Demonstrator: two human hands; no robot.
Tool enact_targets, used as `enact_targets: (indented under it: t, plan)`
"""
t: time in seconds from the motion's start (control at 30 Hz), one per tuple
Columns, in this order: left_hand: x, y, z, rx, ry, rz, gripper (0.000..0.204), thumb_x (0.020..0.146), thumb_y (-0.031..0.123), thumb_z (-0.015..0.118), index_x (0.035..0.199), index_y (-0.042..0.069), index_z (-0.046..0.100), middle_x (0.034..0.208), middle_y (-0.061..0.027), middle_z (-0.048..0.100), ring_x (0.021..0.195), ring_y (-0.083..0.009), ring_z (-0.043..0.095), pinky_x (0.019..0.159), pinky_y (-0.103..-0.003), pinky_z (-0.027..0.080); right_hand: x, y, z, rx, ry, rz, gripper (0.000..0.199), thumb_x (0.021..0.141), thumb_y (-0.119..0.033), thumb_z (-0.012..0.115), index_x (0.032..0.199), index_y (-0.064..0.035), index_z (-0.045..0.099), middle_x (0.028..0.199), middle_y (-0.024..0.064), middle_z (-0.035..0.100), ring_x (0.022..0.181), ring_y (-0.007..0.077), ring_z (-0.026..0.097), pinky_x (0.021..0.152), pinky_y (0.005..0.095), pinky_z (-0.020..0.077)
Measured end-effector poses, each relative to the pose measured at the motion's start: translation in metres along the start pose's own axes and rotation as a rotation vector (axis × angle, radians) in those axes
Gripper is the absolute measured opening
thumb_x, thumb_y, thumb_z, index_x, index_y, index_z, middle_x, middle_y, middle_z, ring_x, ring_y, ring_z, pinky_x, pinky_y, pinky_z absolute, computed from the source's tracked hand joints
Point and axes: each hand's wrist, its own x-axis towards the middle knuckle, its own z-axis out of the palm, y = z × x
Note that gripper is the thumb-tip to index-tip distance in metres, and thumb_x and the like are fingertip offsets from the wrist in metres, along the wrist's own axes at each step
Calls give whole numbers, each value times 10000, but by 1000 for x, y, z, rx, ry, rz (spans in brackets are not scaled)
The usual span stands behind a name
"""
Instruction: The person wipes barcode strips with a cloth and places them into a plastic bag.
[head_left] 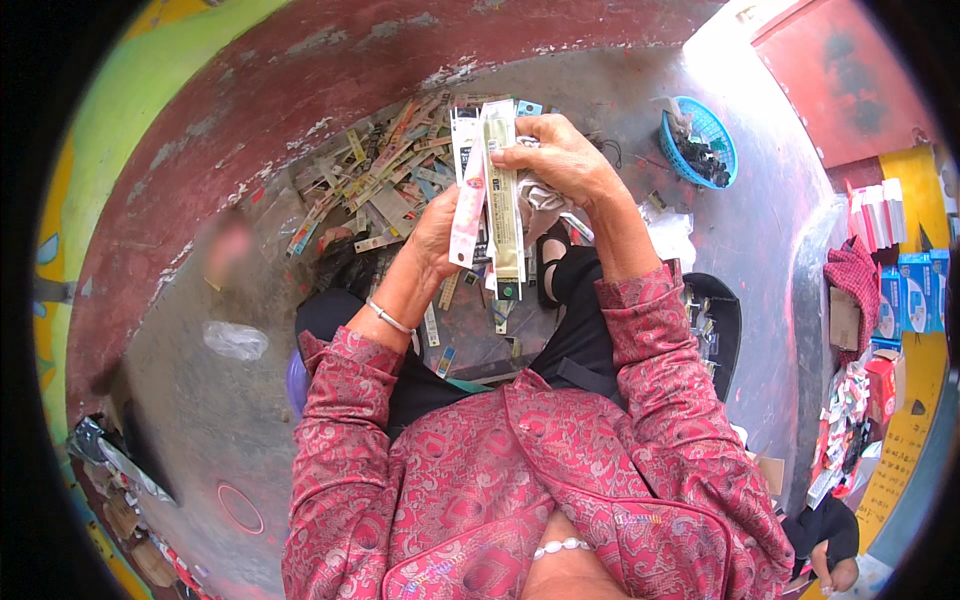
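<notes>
My left hand (438,232) is closed round a pinkish-white narrow strip packet (467,222) with a hole at its lower end. In my right hand (562,160), a long olive-green strip packet (503,190) is pinched under the thumb, held upright close beside the pink one. White-edged strips show behind both, so each hand may hold more than one. Below my right palm hangs a crumpled greyish-beige cloth-like piece (541,200); its hold is partly hidden. Beyond my hands, a loose pile of similar strip packets (390,165) covers the floor, some lying between my feet.
A blue plastic basket (728,143) with dark items stands at the far right. Nearer is a black tray (725,320) of small pieces. Clear plastic film (236,340) lies on the left floor. Blue boxes (915,290) and red-and-white packages line the right wall. Another person's hand (824,568) shows lower right.
</notes>
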Motion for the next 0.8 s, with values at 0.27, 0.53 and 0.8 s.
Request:
enact_targets:
  t: [0.27,0.53,0.8]
  plan:
    - [-5,11,-5,49,-103,42,320,838,141,487,1109,-30,478,965,-163,596,802,-224,623,729,-349,528,-8,-15,0,181,41,-109,317,720,-118,645,993,34,592,879,67,626,765,110,589,722,236,474]
    - [4,7,-11,53,-83,-15,278,816,104,472,1049,-41,514,921,-142,610,772,-227,630,731,-382,535,-3,-10,8,139,-41,-79,329,703,-146,657,977,28,605,842,46,625,751,106,574,720,238,455]
    - [-11,16,3,305,2,65,345,762,38,520,1098,-8,461,925,-107,597,795,-181,618,714,-320,526,-5,-9,8,48,-18,-100,319,724,-148,641,976,43,602,826,47,614,736,97,560,700,248,463]
